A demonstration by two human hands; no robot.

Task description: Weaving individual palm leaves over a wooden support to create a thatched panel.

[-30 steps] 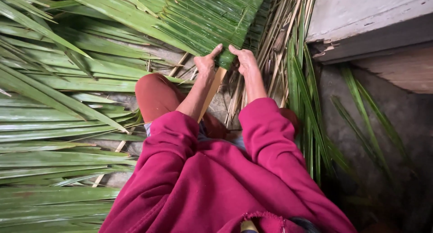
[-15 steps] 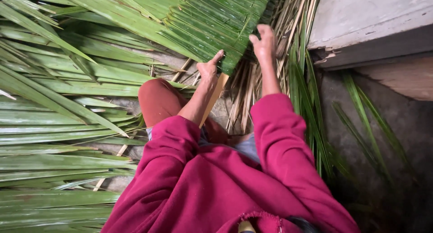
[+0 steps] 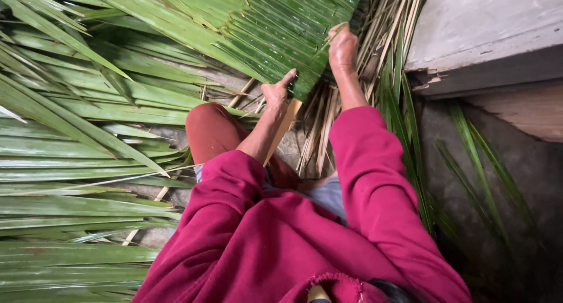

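Fingers of the right hand (image 3: pixel 343 45) were pinched on a leaflet at the woven palm-leaf panel's (image 3: pixel 281 27) right edge; the left hand (image 3: pixel 277 92), thumb extended, pressed the panel's near corner, its strips running diagonally away.

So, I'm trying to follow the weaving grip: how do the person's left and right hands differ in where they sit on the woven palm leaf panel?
The left hand sits lower, at the near bottom corner of the woven palm leaf panel; the right hand is raised higher along its right edge. The left hand's thumb stretches out and presses on the green strips; the right hand's fingers curl, pinching a strip. Below the left hand lies a pale flat rib; beside the right hand stand dry stalks. Both hands touch the panel.
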